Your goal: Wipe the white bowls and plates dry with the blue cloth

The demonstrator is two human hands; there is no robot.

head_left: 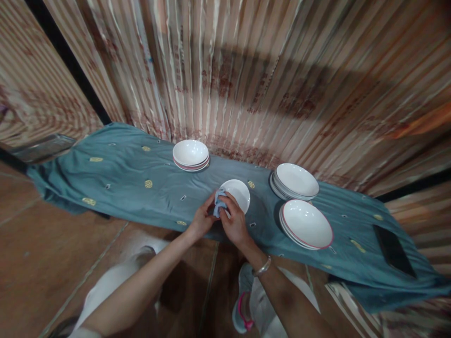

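A small white bowl (240,193) sits near the front middle of the cloth-covered table. At the bowl's near left rim, my left hand (203,219) is closed, its fingertips partly behind a crumpled light-blue cloth (220,203). My right hand (234,222) has its fingers bent over that cloth and presses it against the bowl's near left side. The bowl's left part is covered by the cloth and my fingers.
A stack of white bowls (190,152) stands back left. Two more stacks, white dishes (298,180) and red-rimmed dishes (307,224), stand to the right. A black phone-like slab (393,250) lies at the right end of the green tablecloth (123,188). Corrugated sheeting (225,84) rises behind.
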